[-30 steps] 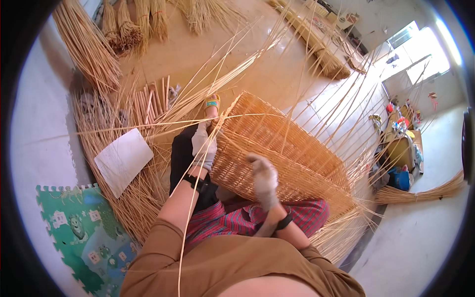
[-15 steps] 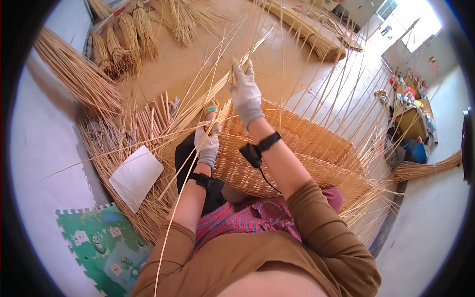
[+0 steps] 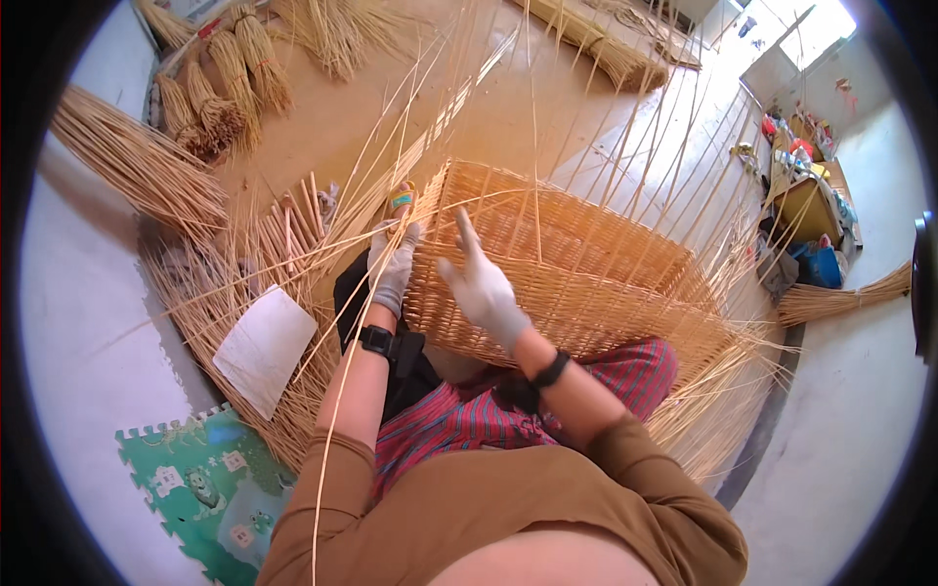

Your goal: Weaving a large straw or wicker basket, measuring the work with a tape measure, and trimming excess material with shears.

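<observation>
A woven wicker basket (image 3: 576, 298) stands tilted in front of my lap, with long unwoven strands rising from its rim. At its left corner my left hand (image 3: 394, 264), in a pale work glove, is closed around thin wicker strands (image 3: 418, 210). My right hand (image 3: 486, 293), gloved the same way and slightly blurred, hovers over or just touches the basket's near wall. Its fingers are apart and nothing shows in them. One long loose strand (image 3: 337, 420) runs from the left hand down past my left forearm.
Wicker bundles (image 3: 234, 88) lie at the far left, and another long bundle (image 3: 616, 59) at the back. Loose rods and a white sheet (image 3: 266, 352) are on my left, near a green foam mat (image 3: 205, 488). A cluttered table (image 3: 811, 210) stands at the right.
My right hand has come down and nearer, from the upright strands beyond the rim to the basket's near wall. The left hand keeps its hold at the corner. The view has shifted slightly.
</observation>
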Available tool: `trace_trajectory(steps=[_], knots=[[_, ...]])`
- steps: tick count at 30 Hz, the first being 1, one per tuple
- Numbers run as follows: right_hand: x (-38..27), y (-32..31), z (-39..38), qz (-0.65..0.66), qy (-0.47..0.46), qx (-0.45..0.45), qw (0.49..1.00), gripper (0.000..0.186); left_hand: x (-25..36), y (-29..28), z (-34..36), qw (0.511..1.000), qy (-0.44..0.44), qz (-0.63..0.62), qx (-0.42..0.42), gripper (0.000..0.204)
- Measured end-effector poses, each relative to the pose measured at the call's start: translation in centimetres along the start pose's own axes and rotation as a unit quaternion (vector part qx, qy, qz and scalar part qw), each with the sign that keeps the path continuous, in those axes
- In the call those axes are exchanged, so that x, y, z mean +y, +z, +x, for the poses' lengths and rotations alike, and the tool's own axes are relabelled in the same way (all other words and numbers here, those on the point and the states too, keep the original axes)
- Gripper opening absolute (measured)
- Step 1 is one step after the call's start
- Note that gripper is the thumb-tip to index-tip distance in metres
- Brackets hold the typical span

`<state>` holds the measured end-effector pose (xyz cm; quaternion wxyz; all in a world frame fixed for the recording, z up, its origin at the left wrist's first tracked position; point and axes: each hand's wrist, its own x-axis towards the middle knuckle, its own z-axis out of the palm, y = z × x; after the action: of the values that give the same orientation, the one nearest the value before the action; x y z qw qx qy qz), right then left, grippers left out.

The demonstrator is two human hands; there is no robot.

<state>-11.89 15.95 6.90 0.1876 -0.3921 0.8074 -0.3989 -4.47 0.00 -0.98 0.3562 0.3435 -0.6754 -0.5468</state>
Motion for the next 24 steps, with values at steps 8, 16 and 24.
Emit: trace_trajectory(steps=[8, 16, 24], knots=[[1.3, -3.5, 5.8, 0.436, -0.102, 0.228, 0.865, 0.065, -1.3, 1.6, 0.5, 0.995, -0.071, -0.066, 0.015, 0.046], [13.6, -6.7, -7.1, 0.432, 0.098, 0.175, 0.879, 0.016, 0.5, 3.2, -1.3, 0.994, 0.04, 0.058, 0.08, 0.056], [14.9, -4.8, -4.8, 0.416, 0.142, 0.337, 0.833, 0.029, 5.4, 6.4, -3.4, 0.968, 0.043, 0.199, -0.145, 0.031]])
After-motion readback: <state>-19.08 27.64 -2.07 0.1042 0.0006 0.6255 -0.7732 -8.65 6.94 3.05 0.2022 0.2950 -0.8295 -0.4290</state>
